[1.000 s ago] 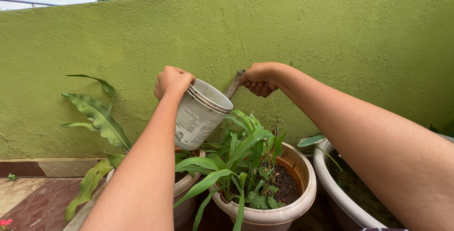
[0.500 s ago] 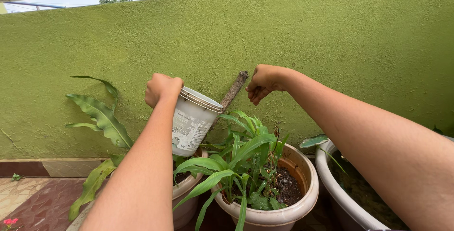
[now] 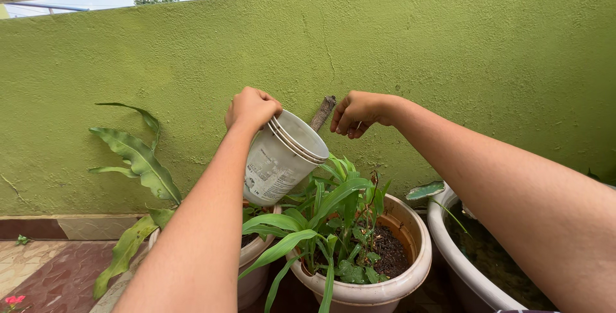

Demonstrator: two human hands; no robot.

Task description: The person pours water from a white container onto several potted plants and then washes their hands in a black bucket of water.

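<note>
The left hand (image 3: 251,108) has its fingers clamped over the far rim of a white cylindrical plastic bucket (image 3: 282,158), smooth-sided with ribbed rings below the lip and a printed label on its wall. The bucket is tilted, its mouth turned to the right and slightly up, above the leaves of the middle pot; its inside cannot be seen.

The right hand (image 3: 357,112) is curled loosely, fingers bent in together, just right of the top end of a rough brown wooden stick (image 3: 322,111) that leans against the wall behind the bucket. Whether the fingertips touch the stick cannot be told.

Below stands a round cream plastic flowerpot (image 3: 410,268) with a thick rolled rim and an orange-brown inner wall. It holds dark crumbly soil and a cluster of long, glossy, strap-shaped green leaves (image 3: 327,207), with small lobed weeds at their foot.

To its left, partly behind the left forearm, is a second cream pot (image 3: 256,252). Left of that pot is a plant with broad wavy-edged leaves (image 3: 138,159). At the right edge is a larger pale round pot (image 3: 455,262) filled with dark soil.

Behind everything rises a coarse, pebbly lime-green plaster wall (image 3: 449,43). The floor (image 3: 45,271) at lower left is mottled reddish stone tile.
</note>
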